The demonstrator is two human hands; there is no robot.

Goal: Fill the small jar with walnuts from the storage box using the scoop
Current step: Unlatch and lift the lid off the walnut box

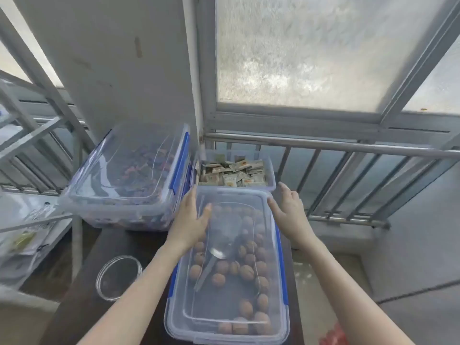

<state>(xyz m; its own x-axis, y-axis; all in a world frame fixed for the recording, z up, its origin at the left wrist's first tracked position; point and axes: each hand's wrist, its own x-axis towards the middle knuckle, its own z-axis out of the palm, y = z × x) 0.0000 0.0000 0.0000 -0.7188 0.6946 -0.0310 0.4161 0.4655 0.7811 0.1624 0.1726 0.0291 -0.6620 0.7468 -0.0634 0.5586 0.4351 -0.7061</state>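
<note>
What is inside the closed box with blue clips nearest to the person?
Through the clear lid of the storage box, walnuts and a metal scoop are visible. The left hand covers part of the far end.

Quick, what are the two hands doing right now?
Left hand: open, resting on the walnut box lid.
Right hand: open, at the lid's far right corner, holding nothing.

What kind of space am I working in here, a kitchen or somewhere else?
Probably an enclosed balcony or utility corner used for storage, not a kitchen: a frosted window with a metal railing below it, a metal rack at the left, and lidded plastic storage boxes stacked on a dark table.
</note>
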